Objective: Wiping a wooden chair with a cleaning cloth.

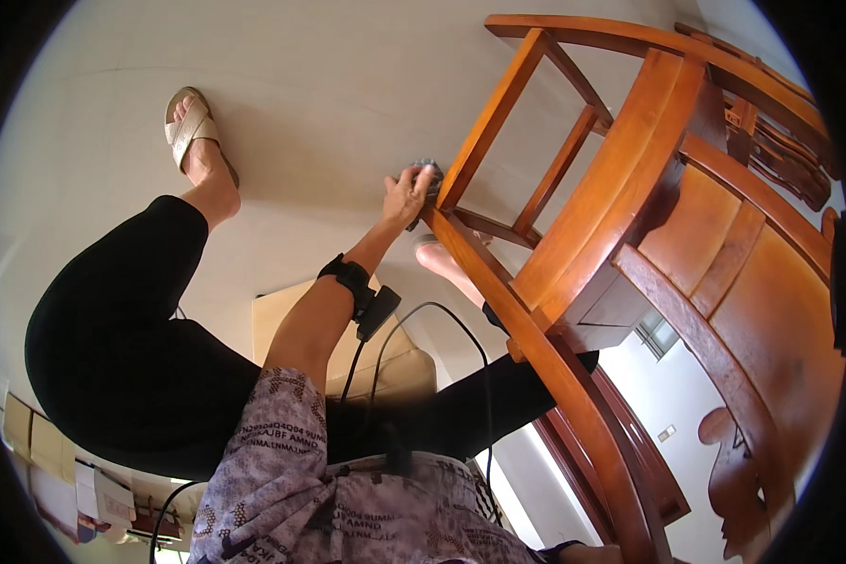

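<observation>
My left hand (404, 201) holds a bunched dark grey cloth (435, 186) against the lower end of a leg of a varnished wooden armchair (585, 240). The fingers are bent over the cloth, close to the corner where the leg meets a long bottom rail. The chair is tipped, with its legs pointing up and left in the view and its seat and slatted back at the right. My right hand is out of view; only part of the right arm shows at the bottom edge, beside a curved chair rail.
My sandalled foot (194, 137) rests on the pale floor (310, 113) at the upper left; the other foot is partly behind the chair. A tan box-like object (282, 317) lies under my left arm. A black cable (486, 395) loops near my lap. More carved wooden furniture (782, 155) stands at the upper right.
</observation>
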The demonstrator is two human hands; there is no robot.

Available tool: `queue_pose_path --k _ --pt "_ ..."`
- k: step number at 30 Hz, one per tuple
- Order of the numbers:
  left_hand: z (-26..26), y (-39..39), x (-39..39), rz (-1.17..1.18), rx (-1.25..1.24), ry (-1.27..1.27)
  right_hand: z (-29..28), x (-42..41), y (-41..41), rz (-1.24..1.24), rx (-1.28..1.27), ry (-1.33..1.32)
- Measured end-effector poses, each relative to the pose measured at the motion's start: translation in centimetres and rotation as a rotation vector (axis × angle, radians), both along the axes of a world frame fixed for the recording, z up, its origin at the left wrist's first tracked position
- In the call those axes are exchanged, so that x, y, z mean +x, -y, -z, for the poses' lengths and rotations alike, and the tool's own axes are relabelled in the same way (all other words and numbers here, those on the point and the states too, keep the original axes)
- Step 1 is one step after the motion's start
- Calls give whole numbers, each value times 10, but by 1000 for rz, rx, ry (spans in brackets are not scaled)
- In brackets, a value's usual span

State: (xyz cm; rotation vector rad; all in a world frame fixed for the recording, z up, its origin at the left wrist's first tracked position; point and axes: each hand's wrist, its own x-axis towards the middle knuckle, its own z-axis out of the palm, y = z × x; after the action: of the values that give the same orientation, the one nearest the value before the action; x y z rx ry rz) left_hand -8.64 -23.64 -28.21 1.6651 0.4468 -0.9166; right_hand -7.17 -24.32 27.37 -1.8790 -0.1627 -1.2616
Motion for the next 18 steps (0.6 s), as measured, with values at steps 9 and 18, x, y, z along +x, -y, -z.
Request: queue_pose_path --k 9,18 --pt "-83 -6 17 -218 -34 140 -6 -8 6 142 -47 -23" --pt "-87 -1 71 1044 -185 910 -7 -8 5 125 -72 -101"
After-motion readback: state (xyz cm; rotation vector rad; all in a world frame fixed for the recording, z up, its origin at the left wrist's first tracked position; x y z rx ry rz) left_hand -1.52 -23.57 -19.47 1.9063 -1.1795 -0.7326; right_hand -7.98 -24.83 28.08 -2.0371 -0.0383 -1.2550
